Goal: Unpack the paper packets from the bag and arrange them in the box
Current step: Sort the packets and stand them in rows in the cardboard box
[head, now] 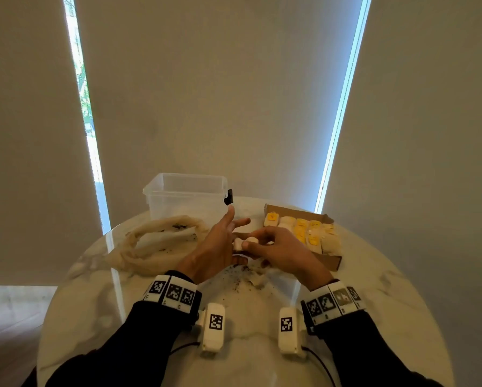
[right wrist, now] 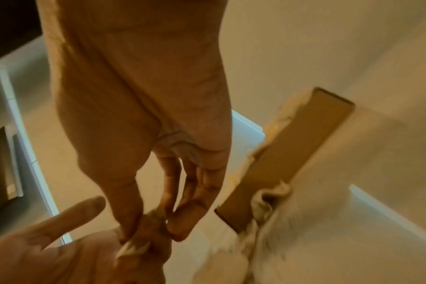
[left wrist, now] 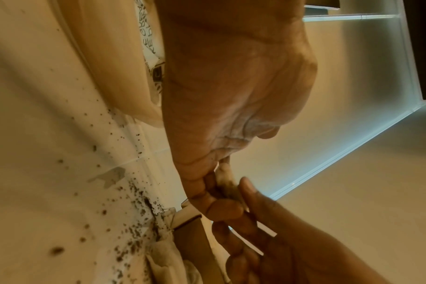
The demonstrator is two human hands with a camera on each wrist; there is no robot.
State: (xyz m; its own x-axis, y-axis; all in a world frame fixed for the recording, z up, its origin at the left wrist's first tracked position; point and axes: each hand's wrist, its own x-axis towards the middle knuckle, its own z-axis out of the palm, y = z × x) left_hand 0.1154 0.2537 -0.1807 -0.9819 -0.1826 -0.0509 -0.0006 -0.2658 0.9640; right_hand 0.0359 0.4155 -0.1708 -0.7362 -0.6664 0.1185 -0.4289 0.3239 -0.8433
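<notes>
Now I see my right hand point(head: 276, 248) pinching a small white paper packet point(head: 245, 243), with my left hand point(head: 220, 241) spread flat beside it. The brown cardboard box point(head: 329, 259) of packets sits right, the crumpled cream bag point(head: 156, 241) left.

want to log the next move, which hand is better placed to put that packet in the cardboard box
Right. The right hand already pinches the paper packet and sits beside the cardboard box, which lies on the right side of the table. The left hand, fingers spread, only supports the packet, farther from the box.
</notes>
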